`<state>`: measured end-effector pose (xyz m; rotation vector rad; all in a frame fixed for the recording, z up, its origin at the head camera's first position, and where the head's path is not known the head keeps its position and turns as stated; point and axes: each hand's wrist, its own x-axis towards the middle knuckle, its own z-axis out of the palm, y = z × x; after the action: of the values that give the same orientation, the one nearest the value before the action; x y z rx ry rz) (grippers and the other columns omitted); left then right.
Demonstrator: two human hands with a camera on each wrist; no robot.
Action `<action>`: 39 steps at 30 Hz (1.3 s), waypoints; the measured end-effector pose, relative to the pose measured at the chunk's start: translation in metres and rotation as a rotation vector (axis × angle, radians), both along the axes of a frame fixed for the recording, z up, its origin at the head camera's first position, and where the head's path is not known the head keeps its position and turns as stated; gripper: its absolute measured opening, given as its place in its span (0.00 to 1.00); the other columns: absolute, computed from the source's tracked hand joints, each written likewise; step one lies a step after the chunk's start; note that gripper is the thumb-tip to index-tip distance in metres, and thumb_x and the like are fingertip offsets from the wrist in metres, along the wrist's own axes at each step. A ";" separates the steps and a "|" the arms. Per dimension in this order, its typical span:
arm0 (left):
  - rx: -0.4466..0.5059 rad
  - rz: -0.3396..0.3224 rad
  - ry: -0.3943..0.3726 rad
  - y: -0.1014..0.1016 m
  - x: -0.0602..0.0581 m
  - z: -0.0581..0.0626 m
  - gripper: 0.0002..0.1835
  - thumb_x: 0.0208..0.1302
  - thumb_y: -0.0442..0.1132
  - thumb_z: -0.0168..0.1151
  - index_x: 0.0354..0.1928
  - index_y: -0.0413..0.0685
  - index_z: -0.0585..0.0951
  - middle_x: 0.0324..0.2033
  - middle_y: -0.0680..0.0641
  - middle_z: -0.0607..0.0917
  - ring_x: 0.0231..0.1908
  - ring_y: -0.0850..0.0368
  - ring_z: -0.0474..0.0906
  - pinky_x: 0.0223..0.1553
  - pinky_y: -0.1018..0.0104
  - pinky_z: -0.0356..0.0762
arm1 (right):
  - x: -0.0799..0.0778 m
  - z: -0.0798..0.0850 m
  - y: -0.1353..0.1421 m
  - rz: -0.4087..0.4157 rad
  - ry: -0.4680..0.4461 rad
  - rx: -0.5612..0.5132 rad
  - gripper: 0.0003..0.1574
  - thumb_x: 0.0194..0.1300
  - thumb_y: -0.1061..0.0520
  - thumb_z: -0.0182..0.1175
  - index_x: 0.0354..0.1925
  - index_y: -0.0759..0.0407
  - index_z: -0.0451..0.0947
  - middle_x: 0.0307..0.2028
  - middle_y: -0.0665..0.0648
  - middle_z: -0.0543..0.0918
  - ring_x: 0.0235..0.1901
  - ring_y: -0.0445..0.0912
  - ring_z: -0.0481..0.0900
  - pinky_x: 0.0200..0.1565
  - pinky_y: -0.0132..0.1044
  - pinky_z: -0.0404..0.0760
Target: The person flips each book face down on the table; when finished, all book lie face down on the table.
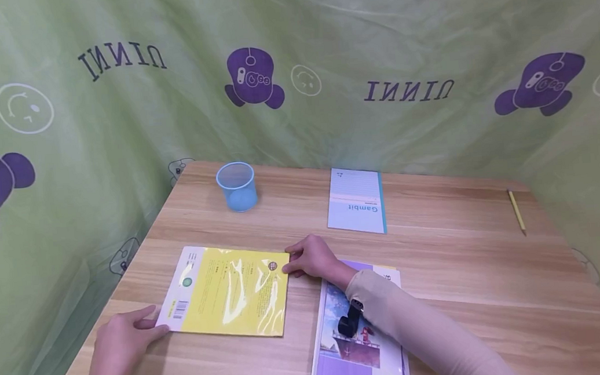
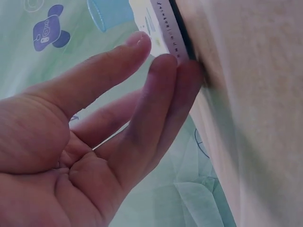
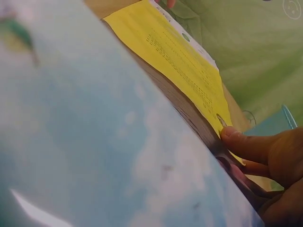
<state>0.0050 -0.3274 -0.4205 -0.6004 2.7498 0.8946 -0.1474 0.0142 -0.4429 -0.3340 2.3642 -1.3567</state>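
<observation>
A yellow book (image 1: pixel 234 291) with a white spine-side strip and barcode lies back cover up at the table's left. My left hand (image 1: pixel 123 342) holds its near left corner, thumb by the cover and fingertips at the spine (image 2: pixel 166 28) in the left wrist view. At the opposite edge my right hand (image 1: pixel 312 256) pinches the book, thumb on the yellow cover and other fingers at the page side, partly hidden. Under my right forearm rests a stack of books topped by a purple picture book (image 1: pixel 343 353); a blue, cloud-patterned cover (image 3: pixel 104 127) fills much of the right wrist view.
A blue mesh pen cup (image 1: pixel 239 194) stands at the back left of the wooden table (image 1: pixel 456 252). A light-blue notebook (image 1: pixel 356 204) lies at the back middle, and a yellow pencil (image 1: pixel 517 213) at the far right. Green printed curtain (image 1: pixel 320 29) surrounds the table.
</observation>
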 end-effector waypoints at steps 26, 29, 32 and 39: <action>0.144 0.048 0.163 0.047 -0.010 0.017 0.36 0.67 0.52 0.67 0.71 0.41 0.70 0.57 0.35 0.83 0.36 0.67 0.83 0.30 0.75 0.80 | 0.023 0.034 0.054 -0.075 0.199 0.091 0.28 0.61 0.53 0.71 0.57 0.65 0.82 0.35 0.54 0.89 0.30 0.38 0.82 0.35 0.29 0.85; 0.262 0.037 0.233 0.064 -0.009 0.016 0.30 0.68 0.45 0.67 0.69 0.41 0.73 0.56 0.34 0.84 0.33 0.72 0.82 0.31 0.74 0.85 | 0.026 0.037 0.069 -0.072 0.221 0.085 0.27 0.62 0.54 0.70 0.56 0.66 0.82 0.35 0.54 0.90 0.32 0.38 0.83 0.36 0.29 0.84; 0.363 -0.003 0.327 0.081 -0.007 0.015 0.25 0.68 0.37 0.67 0.65 0.38 0.77 0.52 0.34 0.85 0.31 0.71 0.84 0.32 0.72 0.87 | 0.029 0.039 0.083 -0.074 0.238 0.084 0.25 0.62 0.56 0.69 0.55 0.67 0.83 0.35 0.54 0.90 0.33 0.39 0.84 0.37 0.30 0.85; 0.472 -0.122 0.365 0.116 -0.005 0.014 0.23 0.64 0.33 0.69 0.61 0.38 0.80 0.49 0.37 0.87 0.33 0.66 0.86 0.32 0.70 0.88 | 0.039 0.044 0.118 -0.133 0.260 0.098 0.24 0.64 0.57 0.68 0.55 0.68 0.82 0.36 0.56 0.90 0.37 0.45 0.86 0.43 0.36 0.88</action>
<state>-0.0004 -0.2112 -0.4067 -0.1937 2.6695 1.6898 -0.1087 0.1321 -0.3991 -0.3490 2.6996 -1.3177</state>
